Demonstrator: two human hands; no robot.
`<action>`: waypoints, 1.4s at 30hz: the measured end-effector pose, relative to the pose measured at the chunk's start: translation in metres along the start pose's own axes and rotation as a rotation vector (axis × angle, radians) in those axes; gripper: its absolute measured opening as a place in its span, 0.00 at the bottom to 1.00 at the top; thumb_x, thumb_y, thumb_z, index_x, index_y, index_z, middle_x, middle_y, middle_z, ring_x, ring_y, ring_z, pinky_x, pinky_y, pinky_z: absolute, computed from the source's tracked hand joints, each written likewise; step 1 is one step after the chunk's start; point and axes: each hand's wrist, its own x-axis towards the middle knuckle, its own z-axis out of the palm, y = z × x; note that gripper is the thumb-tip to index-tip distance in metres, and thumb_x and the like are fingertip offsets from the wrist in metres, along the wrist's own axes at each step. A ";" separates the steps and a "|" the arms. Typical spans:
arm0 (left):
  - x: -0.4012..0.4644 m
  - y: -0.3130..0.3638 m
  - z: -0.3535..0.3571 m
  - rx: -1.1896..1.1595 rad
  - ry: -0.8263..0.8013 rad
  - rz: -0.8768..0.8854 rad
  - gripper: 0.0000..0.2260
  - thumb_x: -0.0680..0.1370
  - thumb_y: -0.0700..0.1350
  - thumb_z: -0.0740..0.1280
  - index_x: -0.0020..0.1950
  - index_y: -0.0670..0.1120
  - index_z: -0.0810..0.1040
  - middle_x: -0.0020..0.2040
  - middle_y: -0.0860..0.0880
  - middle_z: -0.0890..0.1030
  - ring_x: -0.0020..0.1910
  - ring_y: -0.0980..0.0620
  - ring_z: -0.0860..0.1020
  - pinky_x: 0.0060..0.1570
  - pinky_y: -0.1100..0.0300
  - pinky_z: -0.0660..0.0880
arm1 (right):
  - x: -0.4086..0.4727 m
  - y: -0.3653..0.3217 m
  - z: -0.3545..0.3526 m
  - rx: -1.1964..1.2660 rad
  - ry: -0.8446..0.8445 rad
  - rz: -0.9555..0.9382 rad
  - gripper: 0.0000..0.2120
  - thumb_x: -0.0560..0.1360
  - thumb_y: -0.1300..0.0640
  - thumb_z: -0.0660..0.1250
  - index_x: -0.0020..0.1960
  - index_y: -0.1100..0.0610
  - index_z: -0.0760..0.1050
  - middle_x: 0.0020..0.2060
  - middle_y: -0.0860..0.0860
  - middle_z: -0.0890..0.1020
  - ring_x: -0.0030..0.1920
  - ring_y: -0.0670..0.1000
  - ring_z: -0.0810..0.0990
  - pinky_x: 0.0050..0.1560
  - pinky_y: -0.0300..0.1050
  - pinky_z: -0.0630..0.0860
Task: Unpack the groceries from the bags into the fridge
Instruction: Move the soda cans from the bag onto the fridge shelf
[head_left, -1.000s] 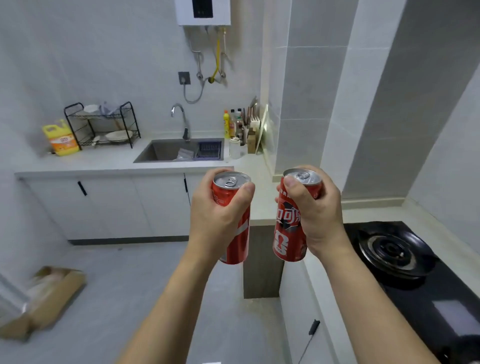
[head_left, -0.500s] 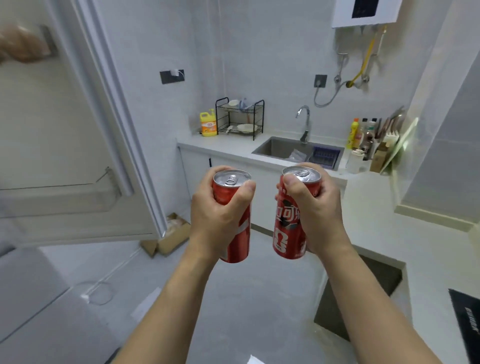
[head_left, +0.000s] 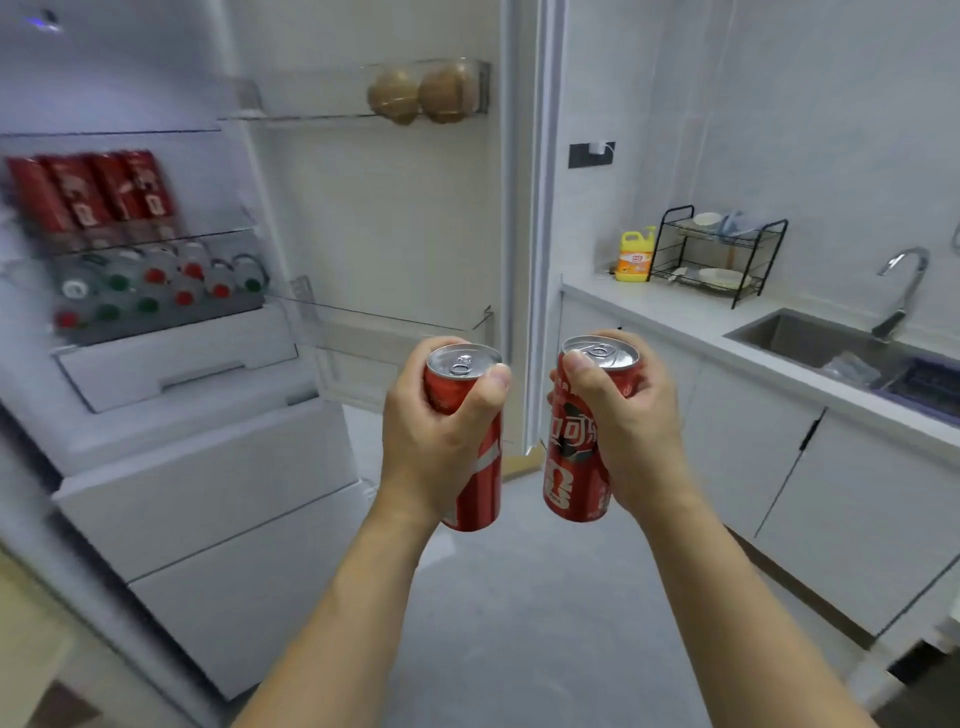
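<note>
Two red cans held upright side by side, near and centre, a small gap between them: left can (head_left: 470, 441) wrapped by the left hand (head_left: 434, 441), thumb across its upper front; right can (head_left: 576, 441) wrapped by the right hand (head_left: 623, 421), thumb hooked at the rim. Both well short of the fridge (head_left: 171, 452), which stands open on the left. Inside, far left, a row of like cans (head_left: 88, 195) on a shelf, blurred; below it a tray of bottles (head_left: 156, 283) lying cap-forward. Door (head_left: 395, 218) swung wide behind the hands, two brown rounds (head_left: 421, 93) in its top rack, lower rack (head_left: 384, 325) seemingly bare. To shelve well, probably best: carry left toward the can row, keep both upright, slide one in at a time beside those already there, clear the shelf's front lip before lowering, avoid knocking the row. Free room beside the row hard to judge through blur. Off to the right, counter (head_left: 670, 306) with yellow jug (head_left: 635, 255), rack (head_left: 717, 254) and sink (head_left: 810, 338).
</note>
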 end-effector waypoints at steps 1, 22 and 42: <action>0.003 -0.003 -0.013 0.009 0.019 -0.004 0.13 0.69 0.57 0.70 0.48 0.52 0.77 0.41 0.47 0.81 0.42 0.42 0.82 0.42 0.41 0.80 | 0.002 0.001 0.014 0.003 -0.022 -0.002 0.23 0.64 0.40 0.72 0.52 0.53 0.77 0.44 0.53 0.84 0.45 0.56 0.84 0.49 0.61 0.82; 0.045 -0.049 -0.227 0.139 0.373 -0.038 0.14 0.69 0.58 0.71 0.47 0.51 0.78 0.41 0.47 0.82 0.41 0.42 0.82 0.44 0.39 0.79 | 0.016 0.025 0.261 0.143 -0.350 0.008 0.19 0.64 0.39 0.72 0.50 0.48 0.77 0.44 0.52 0.84 0.45 0.55 0.85 0.51 0.61 0.81; 0.160 -0.103 -0.265 0.271 0.562 0.008 0.14 0.69 0.58 0.71 0.48 0.51 0.78 0.41 0.49 0.82 0.41 0.42 0.82 0.44 0.38 0.78 | 0.134 0.067 0.372 0.276 -0.539 0.018 0.16 0.63 0.38 0.72 0.47 0.42 0.78 0.46 0.52 0.84 0.47 0.56 0.85 0.53 0.62 0.80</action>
